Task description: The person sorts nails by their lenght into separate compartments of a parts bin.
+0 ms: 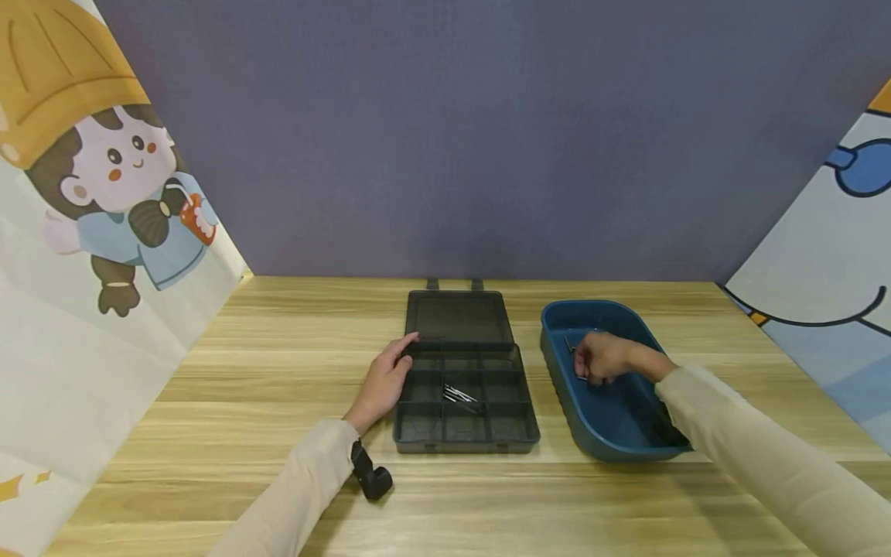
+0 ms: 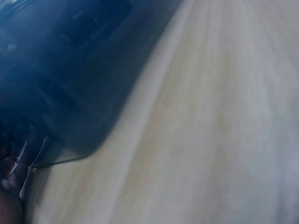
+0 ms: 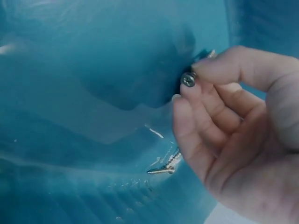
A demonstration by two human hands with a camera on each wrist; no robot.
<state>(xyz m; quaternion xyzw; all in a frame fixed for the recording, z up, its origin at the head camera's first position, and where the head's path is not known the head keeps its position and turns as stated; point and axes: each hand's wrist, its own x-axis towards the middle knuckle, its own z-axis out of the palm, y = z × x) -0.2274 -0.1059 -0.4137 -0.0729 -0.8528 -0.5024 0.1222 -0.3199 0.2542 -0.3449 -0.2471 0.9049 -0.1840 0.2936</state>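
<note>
My right hand (image 1: 604, 357) is inside the blue tub (image 1: 588, 433). In the right wrist view it pinches a screw (image 3: 188, 80) between thumb and fingertip, the cross-slotted head facing the camera. More screws (image 3: 161, 171) lie on the tub's bottom just below the fingers. To the left stands a dark see-through compartment box (image 1: 418, 425), its lid folded back. Several thin metal screws (image 1: 459, 394) lie in its middle compartment. My left hand (image 1: 381, 387) rests against the box's left side, index finger stretched along the edge near the hinge.
The opened lid (image 1: 458, 316) lies flat behind the box on the wooden table (image 1: 278, 402). A grey-purple panel (image 1: 487, 139) rises at the table's back edge. Printed cloths hang on both sides. A black wrist camera (image 1: 372, 478) hangs from the left wrist.
</note>
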